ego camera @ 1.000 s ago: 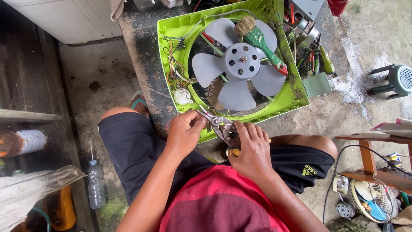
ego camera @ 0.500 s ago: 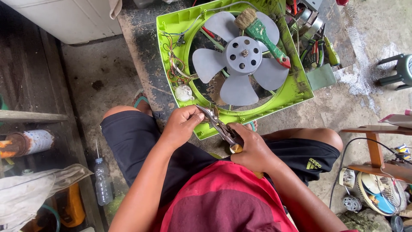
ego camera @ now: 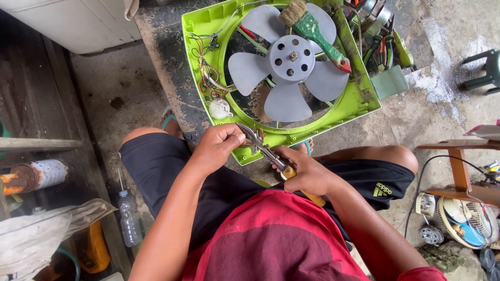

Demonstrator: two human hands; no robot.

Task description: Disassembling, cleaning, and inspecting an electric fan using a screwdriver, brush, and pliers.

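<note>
Meanwhile, a pair of pliers [ego camera: 263,148] with a yellow-orange handle was held in the right hand [ego camera: 304,174], closed around the grips, and its tip was set at the near rim of the lime-green fan housing [ego camera: 359,96]. The left hand [ego camera: 216,148] was pinched shut beside the plier tip on something too small to be made out. Compared with half a second before, both hands were found in nearly the same place; only the view had shifted, so the work at that rim was judged unfinished. A green-handled brush [ego camera: 312,28] was seen lying across the grey fan blades [ego camera: 289,62].
</note>
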